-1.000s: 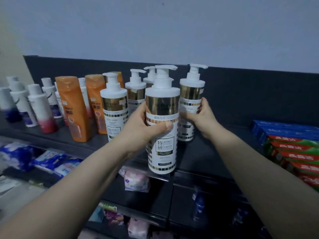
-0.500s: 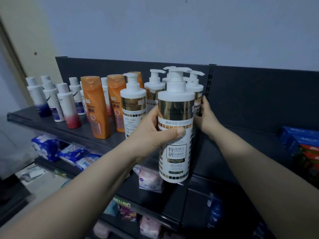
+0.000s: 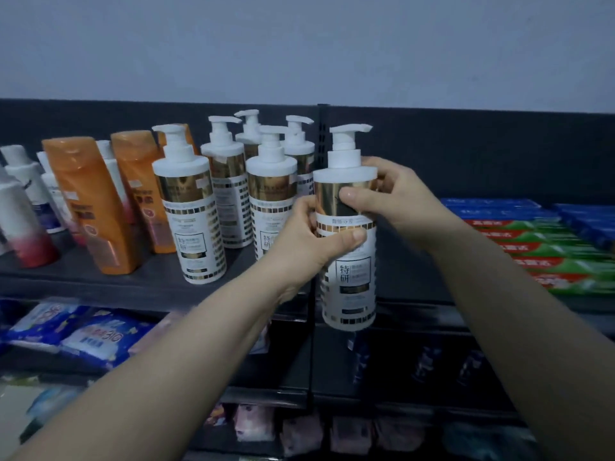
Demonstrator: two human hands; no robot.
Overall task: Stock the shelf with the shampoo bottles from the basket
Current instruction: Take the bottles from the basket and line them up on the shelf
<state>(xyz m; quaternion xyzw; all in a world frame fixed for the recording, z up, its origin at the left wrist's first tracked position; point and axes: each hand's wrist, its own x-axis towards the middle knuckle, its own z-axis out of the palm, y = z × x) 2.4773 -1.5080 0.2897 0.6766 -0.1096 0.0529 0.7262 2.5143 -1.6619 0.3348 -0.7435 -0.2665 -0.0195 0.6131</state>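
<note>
I hold a white pump shampoo bottle (image 3: pixel 347 247) with a gold band upright in front of the dark top shelf (image 3: pixel 109 287), its base below the shelf's front edge. My left hand (image 3: pixel 309 241) wraps its middle from the left. My right hand (image 3: pixel 396 197) grips its gold band and shoulder from the right. Several matching pump bottles (image 3: pixel 189 207) stand on the shelf just left of it. The basket is out of view.
Orange shampoo bottles (image 3: pixel 90 207) and white bottles with red bases (image 3: pixel 23 214) fill the shelf's left part. Stacked toothpaste boxes (image 3: pixel 545 247) lie at the right. A bare stretch of shelf lies between the held bottle and the boxes. Lower shelves hold blue packs (image 3: pixel 83 331).
My right hand has left the bottle standing on the shelf and taken hold of the held bottle's top. The held bottle has moved to the right of the row.
</note>
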